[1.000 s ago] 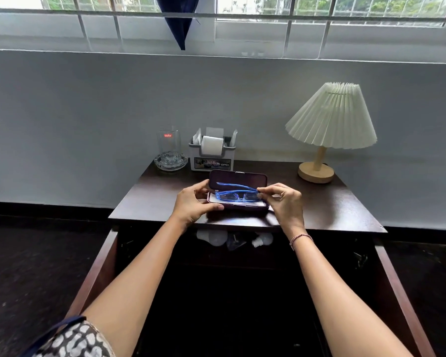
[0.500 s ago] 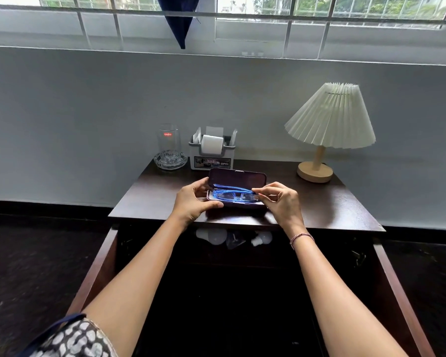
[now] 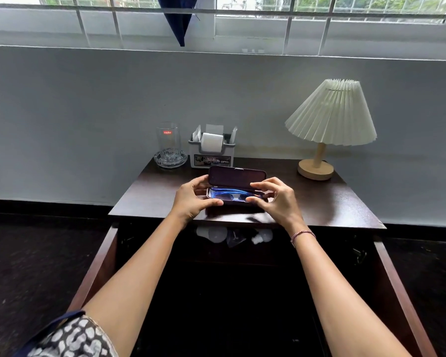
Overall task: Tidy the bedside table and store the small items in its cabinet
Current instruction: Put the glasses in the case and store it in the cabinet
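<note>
A dark purple glasses case (image 3: 236, 176) lies open near the front edge of the dark wooden bedside table (image 3: 332, 202). Blue-framed glasses (image 3: 228, 194) lie inside its tray. My left hand (image 3: 191, 197) grips the case's left end, thumb along the front rim. My right hand (image 3: 278, 199) is at the case's right end with curled fingers, thumb on the front rim and fingertips over the lid's corner. Below the tabletop the cabinet stands open, with white bulbs (image 3: 216, 234) and other small items on its shelf.
At the back of the table stand a drinking glass (image 3: 168, 140) in a glass ashtray (image 3: 170, 159), a white organiser box (image 3: 212, 153) with a paper roll, and a pleated lamp (image 3: 330, 119) at the right. Cabinet doors (image 3: 98, 266) swing out on both sides.
The glasses have settled down into the case tray. My right hand has let go of the frame and moved to the case's right end; the lid has tipped slightly forward.
</note>
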Demonstrator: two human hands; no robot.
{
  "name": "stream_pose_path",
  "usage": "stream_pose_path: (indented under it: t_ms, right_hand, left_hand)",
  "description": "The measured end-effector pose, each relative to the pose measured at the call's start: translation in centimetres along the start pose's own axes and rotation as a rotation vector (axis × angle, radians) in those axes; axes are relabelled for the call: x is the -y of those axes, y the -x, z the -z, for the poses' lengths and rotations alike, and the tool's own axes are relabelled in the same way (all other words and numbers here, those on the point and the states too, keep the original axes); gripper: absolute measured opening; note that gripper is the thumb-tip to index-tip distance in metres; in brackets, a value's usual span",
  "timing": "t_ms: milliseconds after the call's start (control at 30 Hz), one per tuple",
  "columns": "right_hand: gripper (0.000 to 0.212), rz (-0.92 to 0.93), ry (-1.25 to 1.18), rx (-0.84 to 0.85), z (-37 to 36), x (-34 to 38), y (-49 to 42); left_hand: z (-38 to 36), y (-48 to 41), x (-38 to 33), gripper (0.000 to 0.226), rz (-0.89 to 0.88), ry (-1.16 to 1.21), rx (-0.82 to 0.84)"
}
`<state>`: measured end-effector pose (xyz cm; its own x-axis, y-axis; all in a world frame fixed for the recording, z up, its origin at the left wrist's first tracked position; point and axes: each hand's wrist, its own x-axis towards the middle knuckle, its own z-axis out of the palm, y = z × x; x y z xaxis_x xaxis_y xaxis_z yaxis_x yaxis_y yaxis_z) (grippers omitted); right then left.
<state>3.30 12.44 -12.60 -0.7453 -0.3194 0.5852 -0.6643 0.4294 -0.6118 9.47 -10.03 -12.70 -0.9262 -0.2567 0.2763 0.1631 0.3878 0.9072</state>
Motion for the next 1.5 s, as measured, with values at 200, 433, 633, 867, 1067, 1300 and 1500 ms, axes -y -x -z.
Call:
stream_pose_path:
  t_ms: [200, 433, 633, 867, 1067, 1300, 1500]
  right_hand:
    - [0.040, 0.134, 0.140, 0.073, -0.28, 0.01, 0.06]
    - [0.097, 0.039, 0.139, 0.100, -0.07, -0.10, -0.16]
    - [0.122, -0.104, 0.099, 0.194, -0.07, -0.66, -0.68]
    - [0.117, -0.105, 0.036, 0.183, 0.11, -0.69, -0.75]
    - [0.091, -0.060, 0.027, 0.108, 0.27, -0.35, -0.61]
    - [0.050, -0.043, -0.031, 0.117, 0.34, -0.39, -0.40]
    - [0.049, -0.055, -0.063, 0.096, 0.47, -0.39, -0.29]
  left_hand:
    - [-0.05, -0.01, 0.08, 0.083, -0.004, 0.018, -0.003]
    - [-0.02, -0.04, 0.15, 0.084, 0.012, 0.039, 0.002]
    - [0.09, -0.08, 0.11, 0.076, 0.037, 0.071, -0.002]
    - [0.14, -0.10, 0.06, 0.070, 0.048, 0.071, -0.001]
    - [0.08, 0.01, -0.24, 0.060, 0.065, 0.055, -0.026]
    - [-0.28, 0.25, -0.53, 0.049, 0.020, 0.050, -0.016]
    - [-0.42, 0.15, -0.43, 0.046, 0.043, 0.110, -0.009]
